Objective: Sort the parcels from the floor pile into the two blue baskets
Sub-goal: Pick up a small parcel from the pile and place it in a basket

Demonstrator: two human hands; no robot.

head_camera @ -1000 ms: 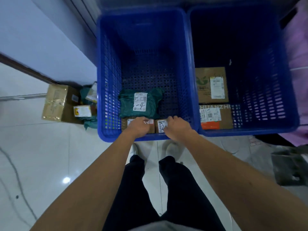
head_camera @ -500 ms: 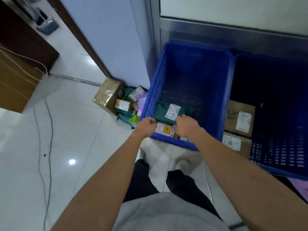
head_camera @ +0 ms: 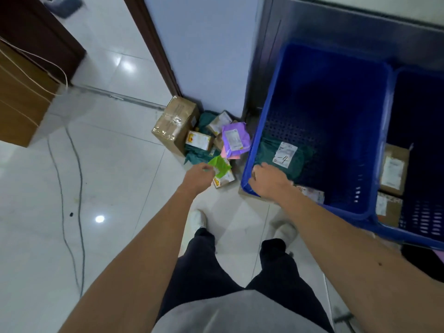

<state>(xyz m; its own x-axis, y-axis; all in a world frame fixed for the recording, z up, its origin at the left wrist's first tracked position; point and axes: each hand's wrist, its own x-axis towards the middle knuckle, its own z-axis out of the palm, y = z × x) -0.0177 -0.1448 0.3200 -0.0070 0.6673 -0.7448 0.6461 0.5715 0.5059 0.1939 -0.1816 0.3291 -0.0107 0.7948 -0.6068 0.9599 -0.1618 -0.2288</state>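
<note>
The floor pile lies against the wall, left of the baskets: a big taped cardboard box (head_camera: 176, 123), a small yellow-labelled box (head_camera: 199, 140), a purple bag (head_camera: 234, 139), dark green bags (head_camera: 195, 155) and a bright green packet (head_camera: 219, 165). My left hand (head_camera: 199, 176) hangs beside the bright green packet with loosely curled, empty fingers. My right hand (head_camera: 269, 181) hovers empty over the near left corner of the left blue basket (head_camera: 264, 116). Inside that basket lie a dark green bag labelled "-4" (head_camera: 283, 155) and a small box (head_camera: 311, 193). The right blue basket (head_camera: 420, 227) holds two cardboard boxes (head_camera: 394, 169).
Two thin cables (head_camera: 72, 188) run along the glossy tiled floor at left. A wooden cabinet (head_camera: 19, 104) stands far left, a dark door frame (head_camera: 153, 44) behind the pile. My feet (head_camera: 198, 218) stand just in front of the left basket.
My left hand has left the left basket and swung left to the floor pile. My right hand stays at the basket's near corner. The view has turned left.
</note>
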